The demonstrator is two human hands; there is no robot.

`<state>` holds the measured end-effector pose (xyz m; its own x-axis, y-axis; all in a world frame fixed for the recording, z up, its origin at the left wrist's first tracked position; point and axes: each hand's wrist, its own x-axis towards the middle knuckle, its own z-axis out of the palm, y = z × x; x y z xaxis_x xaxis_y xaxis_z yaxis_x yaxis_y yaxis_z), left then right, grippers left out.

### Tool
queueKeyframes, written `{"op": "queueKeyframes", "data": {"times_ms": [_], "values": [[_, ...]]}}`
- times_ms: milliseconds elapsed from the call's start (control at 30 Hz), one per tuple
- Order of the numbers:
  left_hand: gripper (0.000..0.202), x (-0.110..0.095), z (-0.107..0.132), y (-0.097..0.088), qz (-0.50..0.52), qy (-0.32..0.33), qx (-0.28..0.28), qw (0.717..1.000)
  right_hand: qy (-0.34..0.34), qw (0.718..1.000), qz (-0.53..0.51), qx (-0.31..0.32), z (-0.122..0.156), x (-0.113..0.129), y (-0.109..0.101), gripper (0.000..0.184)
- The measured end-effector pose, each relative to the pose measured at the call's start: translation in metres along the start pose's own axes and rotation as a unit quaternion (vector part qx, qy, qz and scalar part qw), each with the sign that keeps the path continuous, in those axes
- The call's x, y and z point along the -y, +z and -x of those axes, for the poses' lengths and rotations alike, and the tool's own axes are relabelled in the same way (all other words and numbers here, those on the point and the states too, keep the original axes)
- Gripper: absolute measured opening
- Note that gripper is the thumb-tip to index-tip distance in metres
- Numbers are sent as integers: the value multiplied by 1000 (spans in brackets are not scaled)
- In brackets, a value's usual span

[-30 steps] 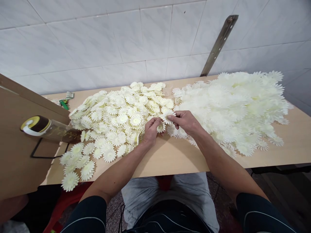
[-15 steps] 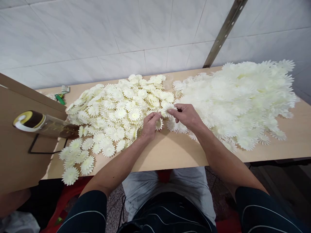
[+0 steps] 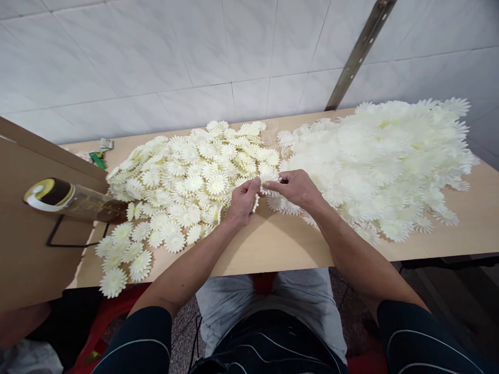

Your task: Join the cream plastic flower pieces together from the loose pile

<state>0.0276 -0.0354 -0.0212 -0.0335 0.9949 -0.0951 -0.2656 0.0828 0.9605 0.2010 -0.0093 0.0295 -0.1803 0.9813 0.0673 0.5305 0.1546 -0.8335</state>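
Note:
My left hand (image 3: 242,201) is closed in a pinch, thumb against fingers. White petals of an artificial flower (image 3: 255,203) show just under its fingertips. Close beside it, my right hand (image 3: 295,187) pinches a pale artificial flower head (image 3: 268,183) by its edge. The two sets of fingertips nearly meet, and the fingers hide part of both pieces. Behind and left of my hands lies a heap of cream flower heads with yellowish centres (image 3: 187,171). To the right spreads a larger pile of whiter petal layers (image 3: 382,166).
The wooden table (image 3: 280,249) runs along a tiled wall (image 3: 202,47). On the left, a bottle of brown liquid (image 3: 89,202) stands by a cardboard box (image 3: 35,249). A green-handled tool (image 3: 97,160) lies at the back left. A metal upright (image 3: 358,57) rises behind the table.
My right hand has moved slightly left and down with its flower head, closing the gap to my left hand. My left hand has barely shifted.

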Motion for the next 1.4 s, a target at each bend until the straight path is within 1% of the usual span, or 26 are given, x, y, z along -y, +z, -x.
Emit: {"op": "queueKeyframes", "data": {"times_ms": [67,133,267,400,533,600,733,933,1133,1267,1333,1400], "values": [[74,0,0,1,2,3,-1,1000,-4,1000,19,6,-2,-2,1,87],[68,0,1,1,0,19,-1,1000,-7,999,32,9,-4,-4,1,87],[56,-1,1,0,-19,45,-5,999,2,1000,8,25,-4,-6,-1,86],[55,1,-1,-1,-10,54,-21,998,21,995,-46,83,-1,-5,-7,77],[54,3,-4,-1,18,55,-42,997,-11,988,-68,141,2,-1,-19,64],[53,4,-5,-1,15,49,-54,997,-18,986,-73,147,2,0,-24,59],[54,2,-3,0,4,50,-65,997,-22,991,-79,107,3,-1,-31,52],[55,-1,-1,1,3,41,-68,997,-13,998,-45,34,5,1,-35,58],[58,-4,-1,2,-3,39,-70,997,-38,999,-2,-4,7,4,-36,64],[56,-4,-1,2,-10,38,-70,997,-65,997,27,-22,10,7,-34,63],[56,-3,-1,2,-17,40,-70,997,-72,996,28,-48,11,8,-36,61],[58,-3,-1,2,-28,45,-66,996,-77,992,35,-96,12,5,-44,56]]}}
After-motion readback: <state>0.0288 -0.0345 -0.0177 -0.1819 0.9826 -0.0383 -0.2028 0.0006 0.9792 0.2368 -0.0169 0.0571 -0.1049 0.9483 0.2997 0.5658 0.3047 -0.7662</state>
